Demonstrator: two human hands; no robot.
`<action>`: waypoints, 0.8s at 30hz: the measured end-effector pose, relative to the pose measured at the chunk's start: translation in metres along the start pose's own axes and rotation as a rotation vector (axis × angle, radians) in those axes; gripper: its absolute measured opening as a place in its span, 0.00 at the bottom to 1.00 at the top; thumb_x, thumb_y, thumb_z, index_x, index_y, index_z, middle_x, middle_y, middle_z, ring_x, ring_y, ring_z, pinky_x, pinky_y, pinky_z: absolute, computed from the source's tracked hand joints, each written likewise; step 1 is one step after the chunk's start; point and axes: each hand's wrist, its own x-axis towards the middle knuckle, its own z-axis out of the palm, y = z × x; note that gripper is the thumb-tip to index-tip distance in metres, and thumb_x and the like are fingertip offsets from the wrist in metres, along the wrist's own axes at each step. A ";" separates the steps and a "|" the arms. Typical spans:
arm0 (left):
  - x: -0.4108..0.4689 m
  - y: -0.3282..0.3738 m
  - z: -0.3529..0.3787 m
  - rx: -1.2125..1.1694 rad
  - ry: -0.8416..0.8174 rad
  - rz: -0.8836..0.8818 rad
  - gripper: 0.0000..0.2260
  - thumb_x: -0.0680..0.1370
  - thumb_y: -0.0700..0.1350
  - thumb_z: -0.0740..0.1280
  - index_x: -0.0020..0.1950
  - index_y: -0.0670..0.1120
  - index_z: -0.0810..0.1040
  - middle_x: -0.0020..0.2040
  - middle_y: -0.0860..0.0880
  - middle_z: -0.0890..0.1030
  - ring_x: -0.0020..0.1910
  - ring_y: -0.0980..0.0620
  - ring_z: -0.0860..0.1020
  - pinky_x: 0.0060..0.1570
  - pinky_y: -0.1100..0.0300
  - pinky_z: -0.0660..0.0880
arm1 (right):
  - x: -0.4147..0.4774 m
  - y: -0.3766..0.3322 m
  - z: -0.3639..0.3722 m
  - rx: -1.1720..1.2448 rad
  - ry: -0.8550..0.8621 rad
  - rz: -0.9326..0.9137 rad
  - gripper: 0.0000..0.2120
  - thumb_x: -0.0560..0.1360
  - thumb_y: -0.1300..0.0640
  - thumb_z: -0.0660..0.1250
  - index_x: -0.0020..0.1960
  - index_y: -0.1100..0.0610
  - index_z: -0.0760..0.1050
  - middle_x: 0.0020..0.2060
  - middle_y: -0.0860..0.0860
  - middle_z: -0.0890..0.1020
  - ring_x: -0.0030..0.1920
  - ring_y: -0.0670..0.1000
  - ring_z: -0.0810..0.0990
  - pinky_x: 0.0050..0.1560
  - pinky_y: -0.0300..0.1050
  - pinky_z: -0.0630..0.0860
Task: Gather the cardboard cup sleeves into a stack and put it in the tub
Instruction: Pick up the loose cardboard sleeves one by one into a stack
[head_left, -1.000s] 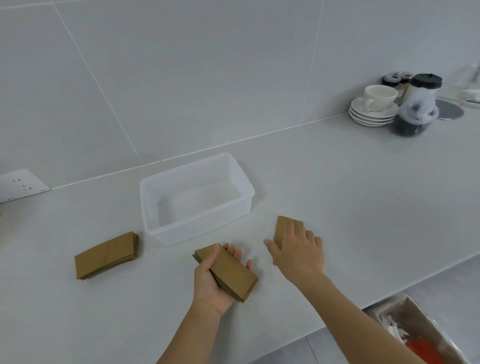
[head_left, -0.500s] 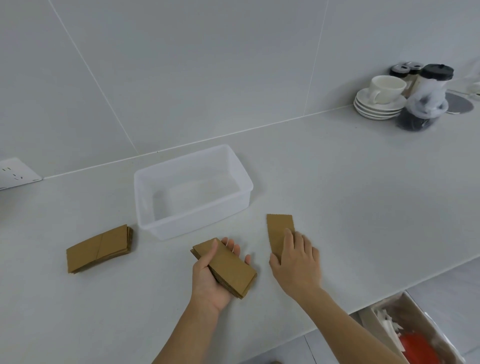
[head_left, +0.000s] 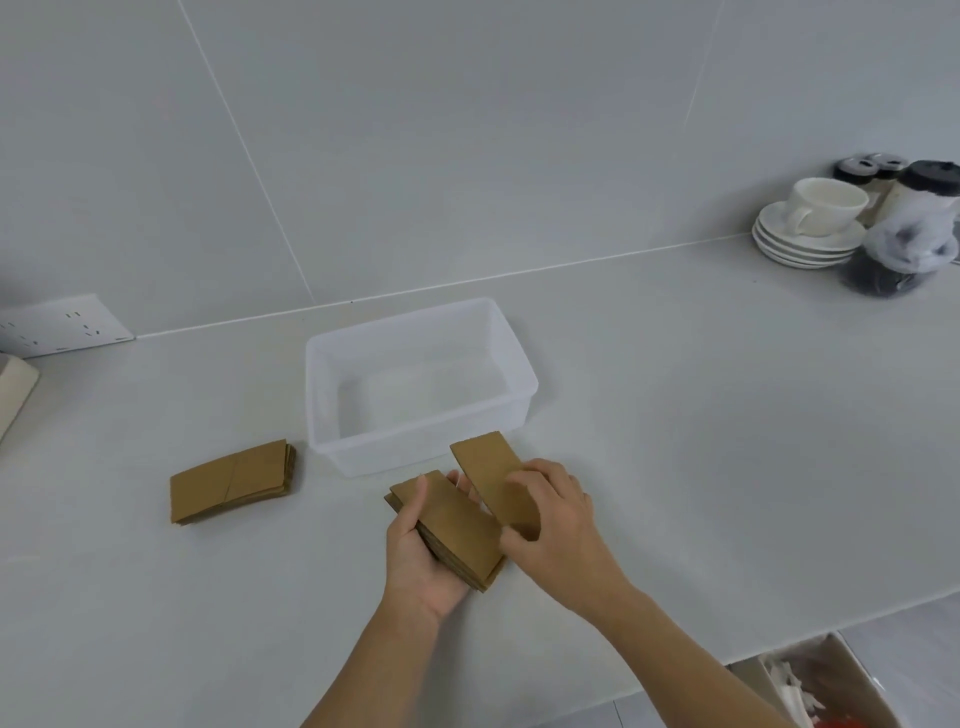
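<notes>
Two hands work just in front of the clear tub (head_left: 511, 358) on the tabletop (head_left: 701, 426): our left hand (head_left: 426, 561) cups a stack of cardboard sleeves (head_left: 457, 525) from below, thumb laid across its top, while our right hand (head_left: 553, 525) pinches a single sleeve (head_left: 491, 475) between thumb and fingers, tilted above the stack's right side. At nine o'clock from the stack, well apart, we see a second pile of sleeves (head_left: 231, 483) lying flat, and the tub at twelve o'clock holds no sleeves.
</notes>
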 end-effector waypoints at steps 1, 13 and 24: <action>-0.002 0.002 0.000 0.029 0.003 0.000 0.21 0.67 0.56 0.70 0.54 0.45 0.78 0.50 0.44 0.81 0.50 0.44 0.78 0.51 0.47 0.74 | 0.001 -0.005 0.000 0.045 -0.025 -0.013 0.19 0.70 0.58 0.64 0.61 0.54 0.69 0.61 0.45 0.66 0.58 0.46 0.64 0.59 0.38 0.59; -0.018 0.027 -0.017 -0.034 -0.062 0.075 0.21 0.68 0.56 0.67 0.50 0.40 0.82 0.47 0.42 0.83 0.47 0.43 0.81 0.55 0.47 0.74 | 0.003 -0.044 0.028 0.129 -0.242 -0.185 0.20 0.72 0.57 0.63 0.63 0.52 0.69 0.66 0.45 0.64 0.57 0.42 0.60 0.65 0.38 0.58; -0.021 0.039 -0.033 -0.107 -0.030 0.124 0.20 0.67 0.48 0.72 0.56 0.42 0.77 0.48 0.44 0.83 0.50 0.47 0.80 0.49 0.52 0.80 | 0.005 -0.050 0.045 0.089 -0.336 -0.242 0.20 0.72 0.56 0.62 0.63 0.51 0.69 0.65 0.45 0.66 0.58 0.44 0.61 0.62 0.37 0.56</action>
